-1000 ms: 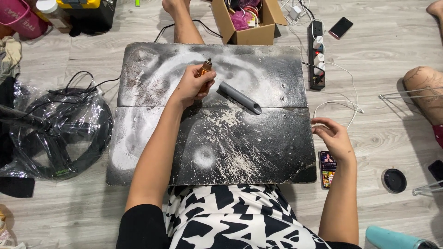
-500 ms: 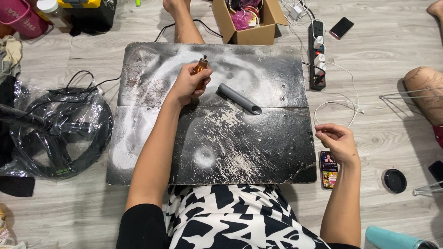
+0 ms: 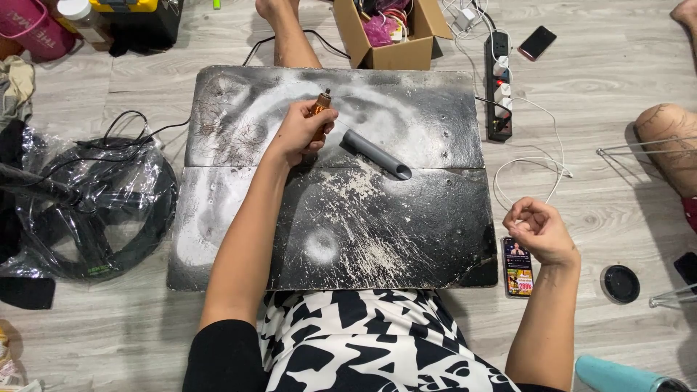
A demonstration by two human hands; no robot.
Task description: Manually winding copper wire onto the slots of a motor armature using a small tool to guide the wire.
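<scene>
My left hand (image 3: 299, 133) is closed around a small orange-brown tool (image 3: 319, 110) with a dark tip, held over the far half of a black, paint-stained board (image 3: 377, 239) on the floor. A grey tube (image 3: 376, 154) lies on the board just right of that hand. My right hand (image 3: 539, 231) hovers off the board's right edge with fingers curled, above a lit phone (image 3: 518, 267) lying on the floor. Whether it pinches something small I cannot tell.
A cardboard box (image 3: 396, 45) and a power strip (image 3: 499, 94) with a white cable (image 3: 537, 167) lie beyond the board. A plastic-wrapped black ring with a cord (image 3: 87, 207) is at left. A black lid (image 3: 621, 283), another person's knee (image 3: 671, 145) and a foot (image 3: 279, 29) are nearby.
My left hand drew slightly nearer with the orange tool, away from the grey tube. My right hand lifted a little and its fingers curled in.
</scene>
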